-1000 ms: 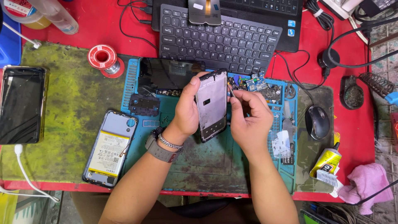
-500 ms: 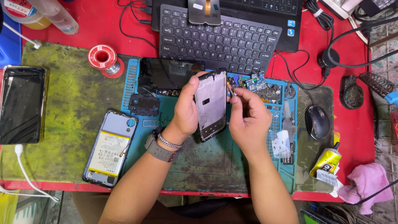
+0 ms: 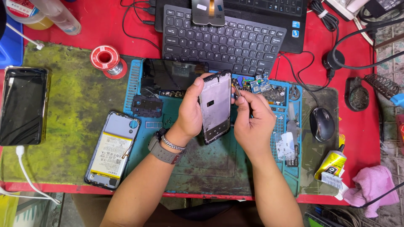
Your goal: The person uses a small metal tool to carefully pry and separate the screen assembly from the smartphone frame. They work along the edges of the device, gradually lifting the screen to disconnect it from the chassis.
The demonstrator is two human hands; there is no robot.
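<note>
My left hand (image 3: pixel 191 110) grips a bare phone frame (image 3: pixel 215 107), held upright over the blue repair mat (image 3: pixel 202 166). My right hand (image 3: pixel 251 120) pinches a thin metal tool (image 3: pixel 236 91) against the frame's upper right edge. An opened phone body with its battery showing (image 3: pixel 112 150) lies on the mat's left side. A black inner cover piece (image 3: pixel 147 105) rests just left of my left hand. A dark screen panel (image 3: pixel 168 77) lies behind the frame.
A black keyboard (image 3: pixel 223 40) sits at the back with a screen part (image 3: pixel 209 11) on it. A solder reel (image 3: pixel 105 59), a dark phone (image 3: pixel 23 105), a mouse (image 3: pixel 322 123), a glue bottle (image 3: pixel 330 164), a pink cloth (image 3: pixel 372 187) and small circuit boards (image 3: pixel 265 86) surround the mat.
My right hand has shifted slightly up along the frame's right edge with the tool. The left hand and frame have stayed nearly still.
</note>
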